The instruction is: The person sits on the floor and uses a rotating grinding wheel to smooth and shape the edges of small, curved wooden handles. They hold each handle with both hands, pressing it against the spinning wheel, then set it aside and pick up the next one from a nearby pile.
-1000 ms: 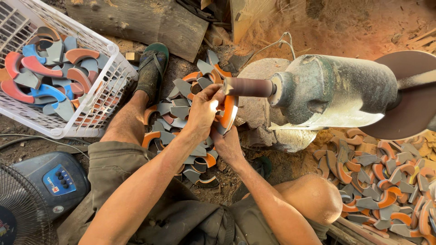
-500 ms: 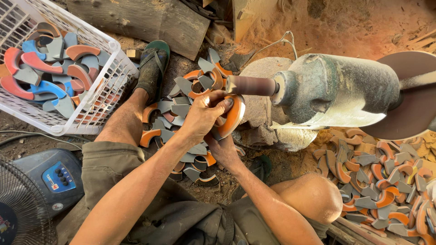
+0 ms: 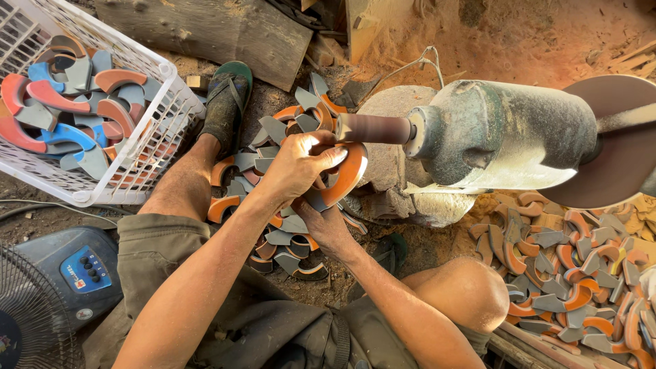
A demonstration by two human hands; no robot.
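Sander, a dusty green motor with a brown drum on its shaft, lies across a stone. White basket at upper left holds curved pieces; more litter the dirt between the legs and at lower right. Both hands press an orange crescent piece just under the drum. Left hand curls over it from above; right hand pinches it from below. Fingertips sit near the drum, so a slip could likely graze them.
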